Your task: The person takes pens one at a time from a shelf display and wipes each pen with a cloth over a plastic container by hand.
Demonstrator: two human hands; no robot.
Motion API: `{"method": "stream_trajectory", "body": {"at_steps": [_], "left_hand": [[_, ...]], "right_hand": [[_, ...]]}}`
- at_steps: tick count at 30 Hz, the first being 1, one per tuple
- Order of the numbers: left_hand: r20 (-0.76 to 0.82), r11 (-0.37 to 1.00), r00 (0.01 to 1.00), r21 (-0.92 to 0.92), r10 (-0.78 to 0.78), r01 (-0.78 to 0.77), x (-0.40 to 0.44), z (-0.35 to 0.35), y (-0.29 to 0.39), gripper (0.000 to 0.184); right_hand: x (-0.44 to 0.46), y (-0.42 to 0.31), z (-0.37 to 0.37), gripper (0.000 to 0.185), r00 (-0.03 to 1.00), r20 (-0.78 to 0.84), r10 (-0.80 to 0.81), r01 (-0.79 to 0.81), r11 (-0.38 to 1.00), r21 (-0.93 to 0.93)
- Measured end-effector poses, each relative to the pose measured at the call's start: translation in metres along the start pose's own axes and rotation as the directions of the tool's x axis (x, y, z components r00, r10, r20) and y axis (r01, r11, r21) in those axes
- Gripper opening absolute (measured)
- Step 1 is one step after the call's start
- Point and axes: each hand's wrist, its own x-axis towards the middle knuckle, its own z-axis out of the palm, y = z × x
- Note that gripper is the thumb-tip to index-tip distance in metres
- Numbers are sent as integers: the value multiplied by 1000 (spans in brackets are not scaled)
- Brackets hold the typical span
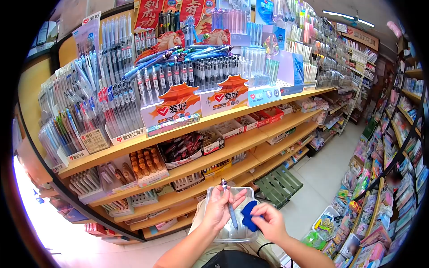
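My left hand [217,209] is closed on a blue-grey pen [233,217], which slants with its dark top end up past my fingers. Pinched in my right hand [271,222] is a dark blue cloth [249,216], held just right of the pen and apart from it. Beneath both hands, a clear plastic tub [238,237] rests at my lap. What lies inside the tub is hard to make out.
Before me stands a wooden shelf unit [250,110] crowded with pens in display boxes [176,108]. A green folding stool [280,185] sits on the floor right of the tub. Across the aisle [319,167], another rack [380,214] holds packaged goods.
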Motion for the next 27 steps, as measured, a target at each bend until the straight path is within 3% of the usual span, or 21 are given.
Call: {"method": "stream_trajectory", "body": {"at_steps": [1, 4, 6, 8, 9, 13, 16, 20, 21, 22, 25, 26, 27], "left_hand": [[-2, 1000, 1000, 0, -2, 2, -2, 3, -1, 13], [-12, 1000, 1000, -26, -14, 13, -1, 1, -7, 12], [21, 999, 999, -7, 36, -35, 2, -1, -7, 12], [8, 999, 999, -36, 34, -34, 3, -5, -4, 12], [-3, 999, 1000, -30, 30, -30, 0, -4, -2, 12], [9, 997, 1000, -74, -3, 4, 1, -5, -3, 13], [53, 993, 999, -118, -6, 13, 4, -1, 2, 13], [116, 988, 993, -149, -15, 32, 0, 8, 0, 15], [112, 989, 994, -147, -7, 23, 1, 7, -2, 15], [105, 989, 994, -145, 2, 13, 1, 5, -3, 16], [94, 982, 995, -191, 20, -2, 6, 2, 1, 19], [81, 977, 996, -214, 22, -5, 6, 0, 4, 19], [104, 972, 994, -234, 25, 0, 9, -6, 5, 19]], "right_hand": [[8, -5, 2, 14, 996, -90, 8, -4, 999, 50], [24, -2, 17, 13, 988, -138, -67, 71, 997, 21], [22, 21, 28, 14, 979, -63, -195, 184, 971, -152], [14, 19, 30, 13, 992, 69, -107, 115, 985, -126], [6, 17, 30, 13, 995, 97, 14, -3, 994, -110], [-12, 16, 14, 11, 958, 273, 86, -66, 994, -83], [-6, 2, 7, 11, 993, 73, 94, -100, 991, 90], [30, -7, 6, 15, 976, -209, 62, -19, 979, 202], [37, -1, 9, 16, 981, -192, -37, 62, 991, 123], [38, 7, 15, 15, 987, -153, -50, 75, 984, 162], [23, 21, 31, 15, 1000, 1, -11, 11, 981, 196], [14, 18, 32, 14, 993, 60, 100, -112, 960, 258], [7, 17, 31, 14, 987, 123, 103, -130, 964, 233]]}}
